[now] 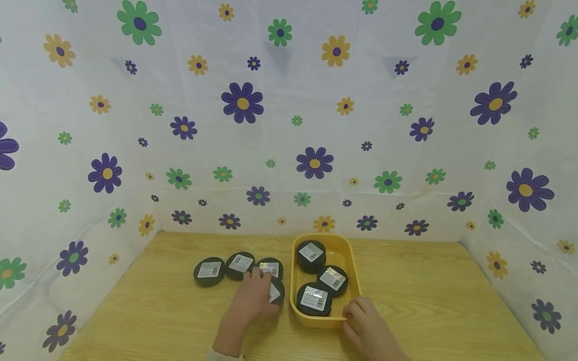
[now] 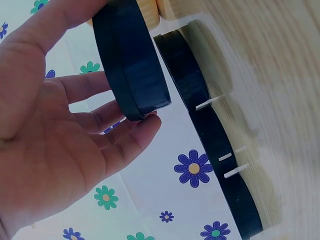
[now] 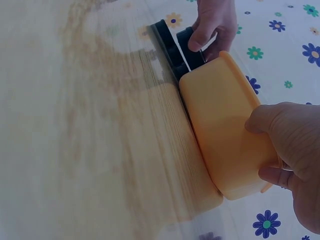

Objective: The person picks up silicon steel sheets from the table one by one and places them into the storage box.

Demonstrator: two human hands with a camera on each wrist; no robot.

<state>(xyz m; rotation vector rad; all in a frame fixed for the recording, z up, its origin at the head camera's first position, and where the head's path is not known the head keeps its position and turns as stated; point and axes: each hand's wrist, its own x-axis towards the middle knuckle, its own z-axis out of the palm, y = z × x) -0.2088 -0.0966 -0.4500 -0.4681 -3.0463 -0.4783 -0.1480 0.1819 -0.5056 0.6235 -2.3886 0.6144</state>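
Note:
My left hand (image 1: 251, 299) grips a round black container (image 1: 275, 292) with a pale label on top. In the left wrist view that container (image 2: 132, 60) is raised off the wood, between thumb and fingers. Just beyond it lie three more such containers, the left one (image 1: 209, 272), the middle one (image 1: 241, 265) and the right one (image 1: 270, 265), partly behind my fingers. With thumb and fingers, my right hand (image 1: 371, 326) pinches the near right corner of a yellow tray (image 1: 357, 273). Several labelled black containers (image 1: 314, 299) sit inside, a far one seemingly stacked.
Everything stands on a light wooden table (image 1: 420, 296). A white cloth (image 1: 289, 140) with printed flowers hangs behind it and along both sides. The tray's far end stands close to the table's back edge.

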